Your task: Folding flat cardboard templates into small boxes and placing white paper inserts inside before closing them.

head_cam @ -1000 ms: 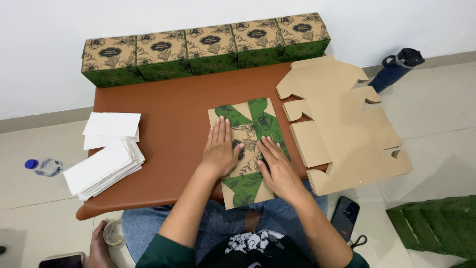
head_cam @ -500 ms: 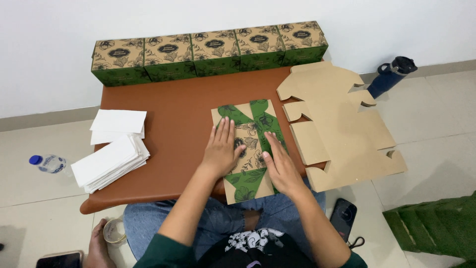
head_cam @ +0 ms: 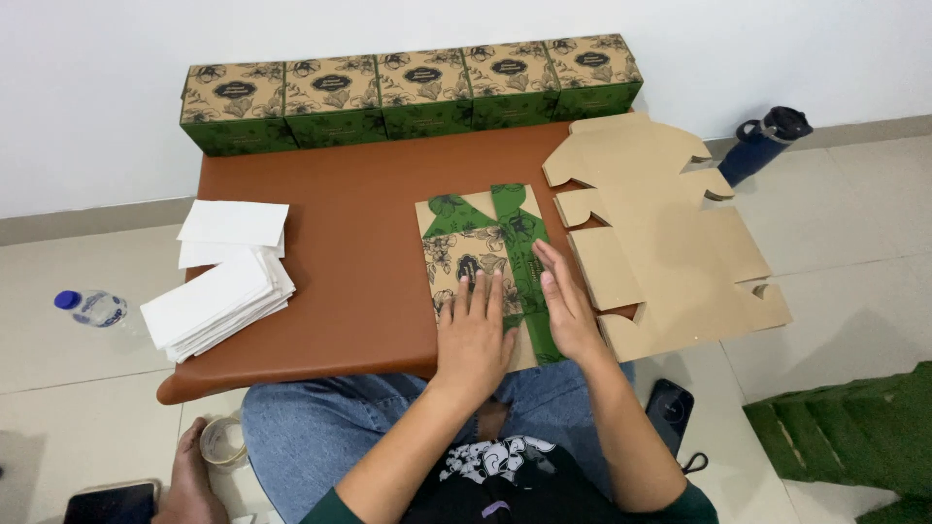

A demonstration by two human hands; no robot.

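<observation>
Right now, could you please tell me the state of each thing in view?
Printed carton: folded flat, pressed under both hands.
Left hand: flat, fingers spread.
Right hand: flat on the carton.
Plain cardboard blanks: unfolded, stacked.
Five boxes: assembled, closed.
White paper: stacked.
Bottle: capped, lying down.

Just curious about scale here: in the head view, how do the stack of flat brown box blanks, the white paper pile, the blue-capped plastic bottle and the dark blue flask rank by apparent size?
1. Stack of flat brown box blanks, by far the largest.
2. White paper pile.
3. Dark blue flask and blue-capped plastic bottle: they look alike, both on the floor and the flask partly hidden behind the blanks, so I won't rank them.
</observation>
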